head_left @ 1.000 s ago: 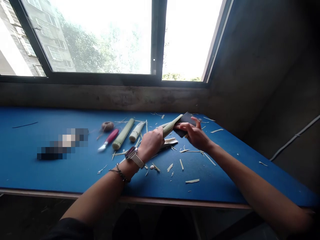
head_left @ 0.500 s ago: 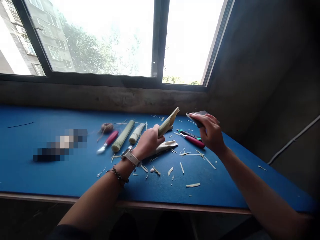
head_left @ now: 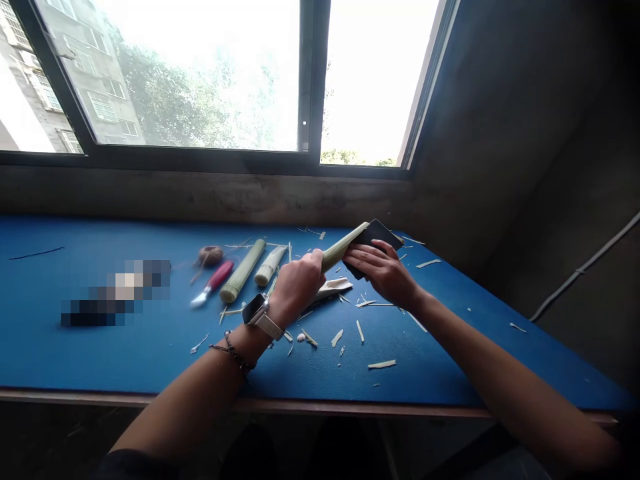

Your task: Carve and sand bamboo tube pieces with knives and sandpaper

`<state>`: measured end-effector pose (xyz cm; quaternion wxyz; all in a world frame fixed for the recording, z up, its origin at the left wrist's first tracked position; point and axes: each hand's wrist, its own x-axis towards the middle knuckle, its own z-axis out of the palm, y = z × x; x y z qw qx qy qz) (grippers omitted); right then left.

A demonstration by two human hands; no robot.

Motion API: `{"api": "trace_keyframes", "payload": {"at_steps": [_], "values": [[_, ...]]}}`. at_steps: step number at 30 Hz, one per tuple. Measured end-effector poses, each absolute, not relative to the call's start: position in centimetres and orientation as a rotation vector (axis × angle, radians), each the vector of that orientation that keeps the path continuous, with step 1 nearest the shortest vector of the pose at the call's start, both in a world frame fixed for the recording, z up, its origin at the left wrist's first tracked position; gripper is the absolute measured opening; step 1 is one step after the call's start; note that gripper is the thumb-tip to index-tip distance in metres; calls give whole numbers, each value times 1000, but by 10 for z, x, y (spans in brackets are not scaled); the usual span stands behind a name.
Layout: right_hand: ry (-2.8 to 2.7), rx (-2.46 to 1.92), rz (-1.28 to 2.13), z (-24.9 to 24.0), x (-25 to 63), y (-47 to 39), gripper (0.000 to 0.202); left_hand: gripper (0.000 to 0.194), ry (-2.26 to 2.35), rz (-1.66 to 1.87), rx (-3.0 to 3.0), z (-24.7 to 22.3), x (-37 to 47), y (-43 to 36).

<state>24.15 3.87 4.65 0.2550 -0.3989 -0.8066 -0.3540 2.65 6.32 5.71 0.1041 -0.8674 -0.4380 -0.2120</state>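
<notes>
My left hand [head_left: 299, 283], with a watch on its wrist, is wrapped round a pale green piece of bamboo [head_left: 345, 247] that points up and to the right. My right hand [head_left: 383, 272] is closed on a dark sheet of sandpaper [head_left: 379, 233], which presses against the bamboo's far end and hides its tip. Beneath my hands lies a split bamboo piece [head_left: 336, 287] with a pale inside. Left of my left hand rest a long bamboo tube [head_left: 243, 271] and a shorter cut one [head_left: 271, 265].
A red-handled tool with a pale tip [head_left: 213, 283] and a ball of twine [head_left: 211, 255] lie to the left. Bamboo shavings [head_left: 382, 365] are scattered over the blue table [head_left: 165, 360]. Farther left is a blurred-out object [head_left: 117, 293]. A window [head_left: 210, 80] stands behind.
My right hand has moved left and brought the sandpaper onto the bamboo's end. The bamboo in my left hand has tilted lower toward the right.
</notes>
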Motion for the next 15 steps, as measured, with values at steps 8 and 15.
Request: {"api": "trace_keyframes", "payload": {"at_steps": [8, 15], "values": [[-2180, -1066, -978, 45, 248, 43, 54, 21, -1256, -822, -2911, 56, 25, 69], [-2173, -1047, -930, 48, 245, 39, 52, 26, -1198, -1020, -3167, 53, 25, 75]]}}
